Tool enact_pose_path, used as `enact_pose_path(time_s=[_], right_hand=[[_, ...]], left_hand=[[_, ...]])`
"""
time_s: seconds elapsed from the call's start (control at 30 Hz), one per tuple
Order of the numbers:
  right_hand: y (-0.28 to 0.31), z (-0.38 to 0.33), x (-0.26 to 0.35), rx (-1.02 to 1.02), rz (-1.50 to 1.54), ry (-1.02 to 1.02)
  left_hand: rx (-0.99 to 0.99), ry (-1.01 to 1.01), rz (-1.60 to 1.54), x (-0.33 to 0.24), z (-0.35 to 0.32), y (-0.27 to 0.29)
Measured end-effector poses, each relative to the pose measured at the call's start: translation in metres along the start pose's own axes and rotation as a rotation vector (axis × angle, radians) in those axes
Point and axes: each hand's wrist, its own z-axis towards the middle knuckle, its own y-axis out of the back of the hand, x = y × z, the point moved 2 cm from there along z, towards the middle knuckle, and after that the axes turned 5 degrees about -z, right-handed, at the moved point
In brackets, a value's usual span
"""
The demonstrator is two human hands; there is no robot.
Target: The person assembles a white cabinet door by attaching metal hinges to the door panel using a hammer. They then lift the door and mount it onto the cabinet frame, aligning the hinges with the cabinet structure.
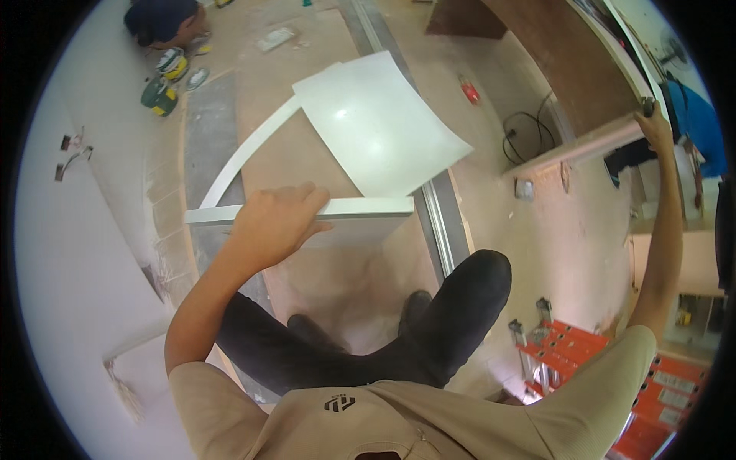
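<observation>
White board (376, 205) stands near, its top edge clasped by the left hand (276, 224); a strip (251, 150) appears joined at its left end, the far sheet (383, 126) seemingly unfixed. The right hand (656, 132), far right, grips a dark object (648, 106).

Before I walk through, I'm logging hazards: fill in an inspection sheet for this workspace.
Surface: pale floor, crossed by a metal track.
Work items: white-edged board before the person, white sheet beyond it; brown panel, upper right.
Clutter: green tub near the left wall; red object on the floor, kind unclear.
Hands: left hand grips the board's upper edge; right hand at the brown panel's edge by a small dark object, grip unclear.
Cables: black cable looped on the floor; loose wires at the left wall.
Surroundings: person in dark cap, upper left; person in blue, right; orange ladder, lower right.
</observation>
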Motion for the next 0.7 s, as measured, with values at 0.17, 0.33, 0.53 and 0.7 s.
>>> enact_pose_path(time_s=[0.17,0.33,0.53,0.7], right_hand=[[-0.018,-0.085,-0.087,-0.182,-0.013,-0.125],[0.022,-0.303,0.020,-0.475,0.438,-0.215],[0.063,-0.504,0.137,-0.169,1.455,0.030],[0.061,-0.571,0.231,-0.121,1.295,-0.025]], left_hand=[[-0.008,-0.117,-0.109,-0.007,0.016,-0.021],[-0.058,-0.151,-0.142,-0.002,0.004,-0.022],[-0.153,-0.170,-0.082,-0.001,-0.014,-0.030],[-0.177,-0.201,-0.061,-0.001,-0.023,-0.030]])
